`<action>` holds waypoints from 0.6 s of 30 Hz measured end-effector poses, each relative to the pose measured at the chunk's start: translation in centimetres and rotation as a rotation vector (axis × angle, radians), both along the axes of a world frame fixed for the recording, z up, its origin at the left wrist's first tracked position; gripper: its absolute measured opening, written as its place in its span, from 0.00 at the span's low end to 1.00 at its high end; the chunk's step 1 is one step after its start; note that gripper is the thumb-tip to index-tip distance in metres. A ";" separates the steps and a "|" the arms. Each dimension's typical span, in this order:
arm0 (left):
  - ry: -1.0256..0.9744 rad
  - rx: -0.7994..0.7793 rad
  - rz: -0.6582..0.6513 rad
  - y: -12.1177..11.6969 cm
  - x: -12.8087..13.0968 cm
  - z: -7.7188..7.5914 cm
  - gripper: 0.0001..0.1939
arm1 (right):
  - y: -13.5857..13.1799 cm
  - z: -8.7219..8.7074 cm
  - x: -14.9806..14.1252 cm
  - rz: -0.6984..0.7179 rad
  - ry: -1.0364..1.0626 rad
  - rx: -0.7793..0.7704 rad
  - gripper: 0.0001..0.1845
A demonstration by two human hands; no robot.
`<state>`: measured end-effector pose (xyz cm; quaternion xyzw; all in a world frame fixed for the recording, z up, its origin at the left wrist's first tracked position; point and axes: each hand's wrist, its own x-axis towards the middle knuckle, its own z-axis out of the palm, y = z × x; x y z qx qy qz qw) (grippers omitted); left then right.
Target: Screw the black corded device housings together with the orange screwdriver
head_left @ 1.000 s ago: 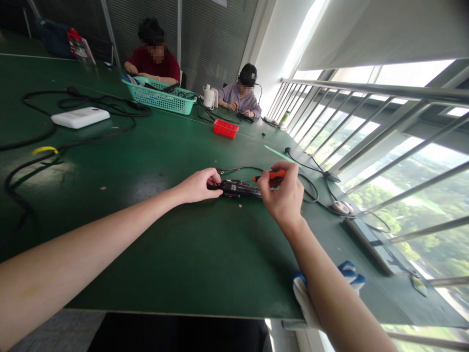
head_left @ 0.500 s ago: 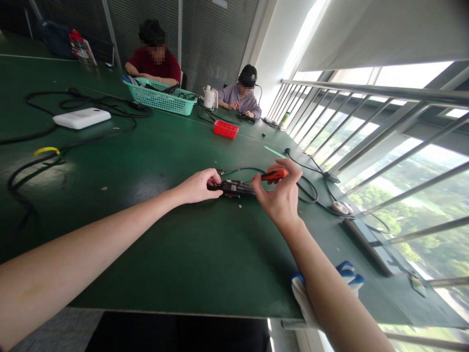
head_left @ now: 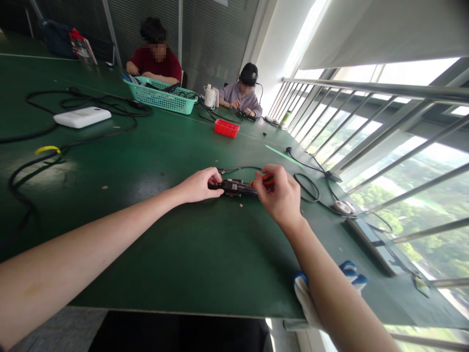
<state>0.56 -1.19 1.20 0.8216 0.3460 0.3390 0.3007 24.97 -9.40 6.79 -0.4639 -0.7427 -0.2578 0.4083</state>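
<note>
A long black device (head_left: 236, 187) with small orange-red parts lies on the green table (head_left: 176, 249); I cannot tell its exact kind. At its left end, the fingers and thumb of my left hand (head_left: 203, 185) pinch a dark, narrow part. My right hand (head_left: 280, 195) is closed around the orange-and-black handle of a screwdriver (head_left: 269, 179), held over the device's right part. The shaft and tip are hard to make out, and my right fingers hide the device's right end. A black cable (head_left: 311, 188) loops on the table behind and beside my right hand.
A red tray (head_left: 227, 128), a turquoise basket (head_left: 164, 100) and a white box (head_left: 82, 117) stand further back. Gloves (head_left: 304, 293) lie under my right forearm. A metal railing (head_left: 366, 90) runs along the right. Two people sit across the table.
My right hand first tilted the screwdriver with its fingers loosened, then closed round the handle again, slightly lower. My left hand and the black device have stayed in place.
</note>
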 end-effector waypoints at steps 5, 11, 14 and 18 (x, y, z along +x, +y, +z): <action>0.007 0.002 0.007 0.0 0.0 -0.1 0.15 | -0.2 0.4 -0.1 0.058 -0.006 -0.053 0.19; 0.019 0.018 0.011 0.1 0.0 -0.2 0.15 | -0.4 -0.4 -0.8 0.037 0.034 -0.033 0.14; 0.017 0.035 0.007 0.1 0.1 -0.3 0.15 | -0.6 -1.1 -1.7 0.103 0.109 0.007 0.12; 0.021 0.037 0.013 0.2 0.1 -0.4 0.14 | -0.3 -1.8 -2.7 0.160 0.089 -0.034 0.11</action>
